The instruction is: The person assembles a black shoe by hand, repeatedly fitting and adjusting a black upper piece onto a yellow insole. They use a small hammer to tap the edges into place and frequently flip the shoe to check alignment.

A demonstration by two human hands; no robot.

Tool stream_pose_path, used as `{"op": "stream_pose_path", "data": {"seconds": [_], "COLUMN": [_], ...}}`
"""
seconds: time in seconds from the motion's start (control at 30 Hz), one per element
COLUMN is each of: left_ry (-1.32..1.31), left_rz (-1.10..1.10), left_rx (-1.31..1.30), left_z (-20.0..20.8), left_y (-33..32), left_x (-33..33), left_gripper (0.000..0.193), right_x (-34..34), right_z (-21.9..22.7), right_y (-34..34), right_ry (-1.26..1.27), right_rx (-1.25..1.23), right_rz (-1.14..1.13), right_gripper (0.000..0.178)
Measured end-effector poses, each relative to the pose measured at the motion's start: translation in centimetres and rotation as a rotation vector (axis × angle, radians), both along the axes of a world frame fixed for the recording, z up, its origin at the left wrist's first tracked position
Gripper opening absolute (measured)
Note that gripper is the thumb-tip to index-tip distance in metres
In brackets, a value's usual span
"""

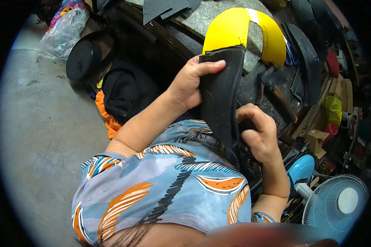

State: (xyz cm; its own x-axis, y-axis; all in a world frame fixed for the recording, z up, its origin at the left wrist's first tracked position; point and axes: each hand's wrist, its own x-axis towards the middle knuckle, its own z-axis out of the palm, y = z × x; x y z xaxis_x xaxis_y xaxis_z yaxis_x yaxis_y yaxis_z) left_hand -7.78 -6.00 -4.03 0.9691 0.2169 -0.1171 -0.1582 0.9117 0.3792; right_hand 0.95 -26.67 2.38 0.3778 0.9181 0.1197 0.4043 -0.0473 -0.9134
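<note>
My left hand [189, 82] is closed on a long black leather-like piece [219, 94], thumb on top and the other fingers behind it. A stitched seam runs along this piece. From its far end extends a flat yellow curved panel [226, 29] with a long cut-out and a short white patch on its rim. My right hand [259, 131] is at the piece's lower right edge, with fingers curled in and thumb bent towards them. Whatever lies between those fingertips is too small or hidden to make out.
A hammer [278, 94] lies on the dark bench right of the piece. Black sheets [169, 8] and stacked black panels [307, 61] lie around the bench. Black caps or bags [127, 90] and an orange cloth [107, 115] sit at left. A fan [338, 206] stands lower right.
</note>
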Motion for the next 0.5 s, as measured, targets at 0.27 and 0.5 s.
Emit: {"op": "stream_pose_path", "data": {"seconds": [0.27,0.5], "left_ry": [-0.072,-0.145], "left_rz": [-0.094,-0.174], "left_rx": [0.235,0.347], "left_z": [3.7,5.5], "left_y": [3.8,5.1], "left_x": [0.0,1.1], "left_gripper": [0.032,0.035], "right_x": [12.7,16.1], "right_z": [0.9,-1.6], "right_y": [-1.2,0.6], "right_ry": [-0.841,-1.841], "right_rx": [0.274,0.223], "right_rz": [-0.635,-0.265], "right_gripper": [0.029,0.085]}}
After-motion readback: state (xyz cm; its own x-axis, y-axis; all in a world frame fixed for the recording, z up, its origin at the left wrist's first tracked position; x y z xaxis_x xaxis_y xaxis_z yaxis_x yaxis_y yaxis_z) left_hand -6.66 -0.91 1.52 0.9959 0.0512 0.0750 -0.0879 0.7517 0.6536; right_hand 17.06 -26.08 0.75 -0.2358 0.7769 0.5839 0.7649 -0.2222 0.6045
